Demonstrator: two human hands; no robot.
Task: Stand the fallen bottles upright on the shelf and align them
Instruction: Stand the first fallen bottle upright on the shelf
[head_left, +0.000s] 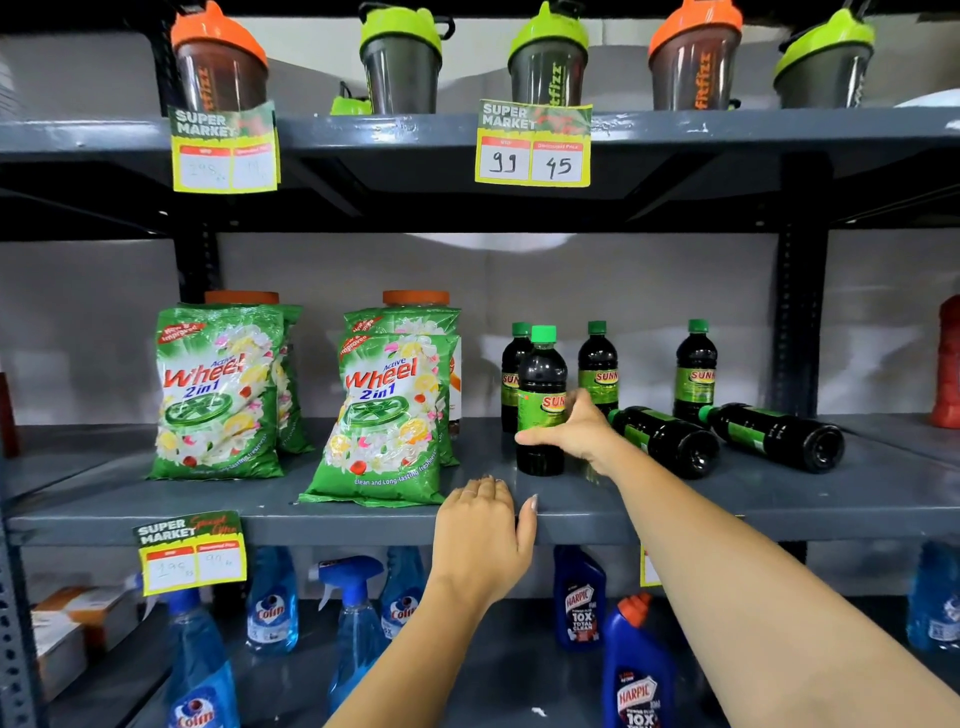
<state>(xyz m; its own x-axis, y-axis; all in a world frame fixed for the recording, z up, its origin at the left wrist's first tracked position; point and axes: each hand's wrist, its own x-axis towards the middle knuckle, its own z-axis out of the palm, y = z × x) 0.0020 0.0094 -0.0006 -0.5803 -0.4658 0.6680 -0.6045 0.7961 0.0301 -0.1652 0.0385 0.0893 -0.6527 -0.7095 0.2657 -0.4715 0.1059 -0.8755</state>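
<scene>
On the middle shelf (779, 499) stand dark bottles with green caps and green labels. My right hand (576, 431) is wrapped around the front upright bottle (540, 379), which rests on the shelf. Three more stand upright behind: one (511, 364) close behind it, one (597, 364) to its right, one (696, 369) further right. Two bottles lie on their sides with bases toward me: one (670, 439) just right of my hand, another (779, 434) beyond it. My left hand (480, 530) lies flat on the shelf's front edge, holding nothing.
Green detergent packs (218, 389) (389, 410) fill the left of the middle shelf. Shaker cups (548, 62) line the top shelf. Blue spray bottles (270, 608) and toilet-cleaner bottles (639, 670) stand below. Price tags (532, 145) hang from shelf edges.
</scene>
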